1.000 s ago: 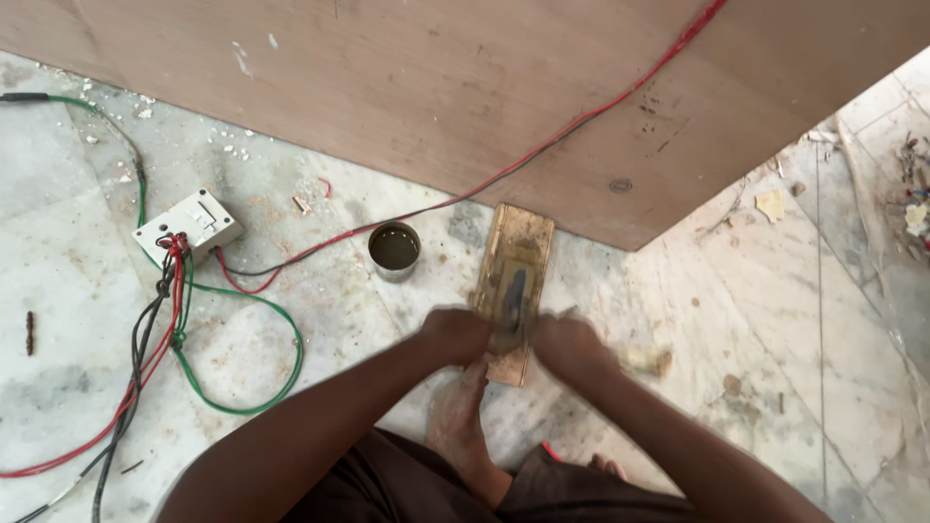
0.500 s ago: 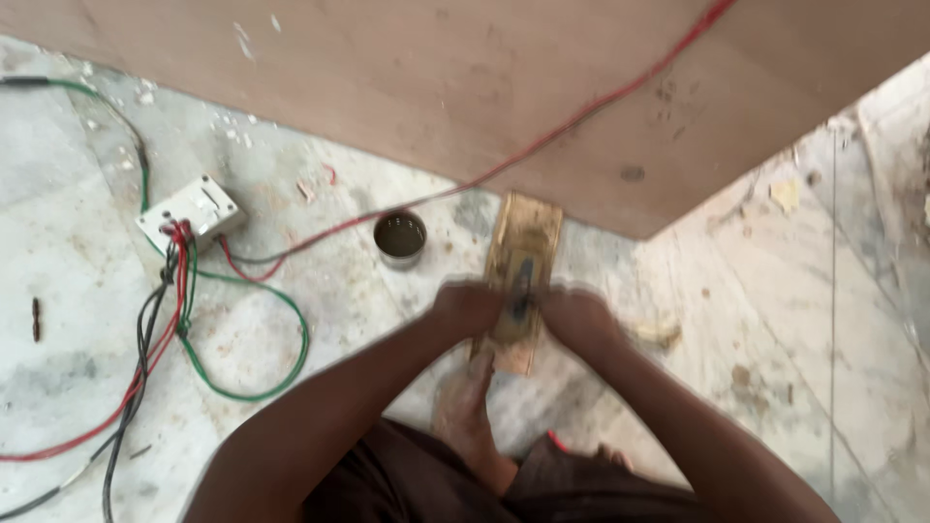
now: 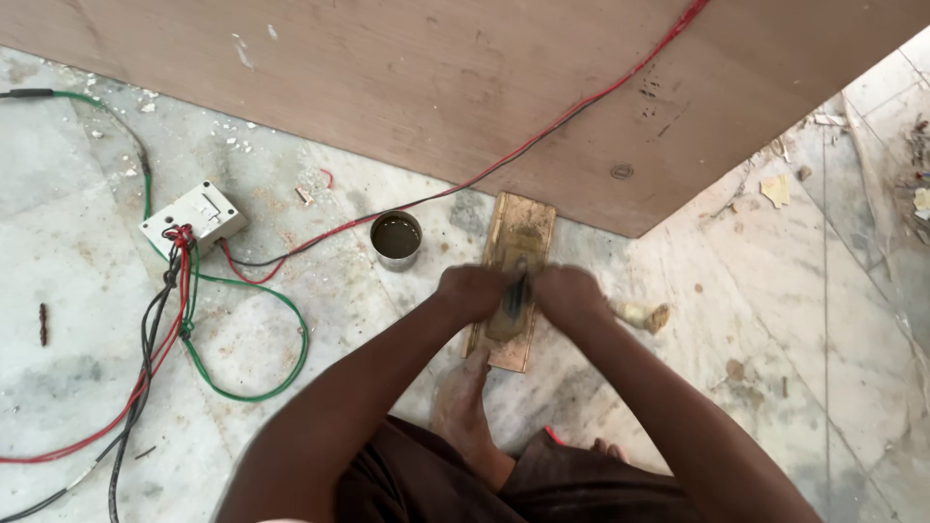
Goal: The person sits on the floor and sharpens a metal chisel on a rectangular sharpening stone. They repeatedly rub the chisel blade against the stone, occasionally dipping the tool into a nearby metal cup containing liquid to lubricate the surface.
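Gripping a dark tool (image 3: 514, 295) from both sides, the left hand (image 3: 472, 292) and right hand (image 3: 570, 293) meet over a flat yellowish block (image 3: 515, 276) that lies on the marble floor (image 3: 87, 252). Both hands are curled tight around the tool, the left at 9 o'clock of it and the right at 3 o'clock, each about equally near. The block's long axis runs from 12 to 6 o'clock, slightly tilted toward 1, with its far end touching or just under the edge of the plywood sheet (image 3: 436, 68). The tool sits on the block's near half; the far half at 12 o'clock is bare.

A bare foot (image 3: 463, 412) rests at 6 o'clock, just at the block's near end. A small tin (image 3: 396, 237) of dark liquid stands at 10 o'clock, near the left hand. Further off at 9 o'clock a white switch box (image 3: 191, 216) sits among red, green and black wires (image 3: 184, 320). A crumpled rag (image 3: 644, 316) lies at 3 o'clock, just beside the right hand.

Motion blur smears the hands and the tool, so the tool's shape and kind are hard to make out, and the fingers hide most of it. Whether its edge touches the block cannot be told.
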